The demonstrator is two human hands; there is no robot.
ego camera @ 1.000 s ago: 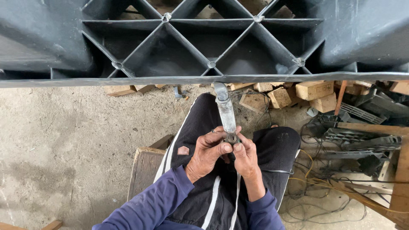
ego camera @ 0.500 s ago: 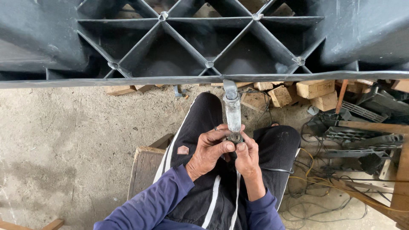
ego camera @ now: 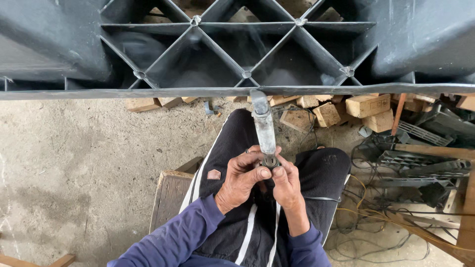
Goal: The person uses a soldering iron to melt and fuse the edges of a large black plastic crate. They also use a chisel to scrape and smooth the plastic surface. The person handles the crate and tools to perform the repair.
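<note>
Metal tool (ego camera: 264, 129) over concrete floor (ego camera: 74, 148)

Workshop, concrete floor (ego camera: 74, 158), wood offcuts (ego camera: 366, 105), tangled cables (ego camera: 376, 222)
</note>
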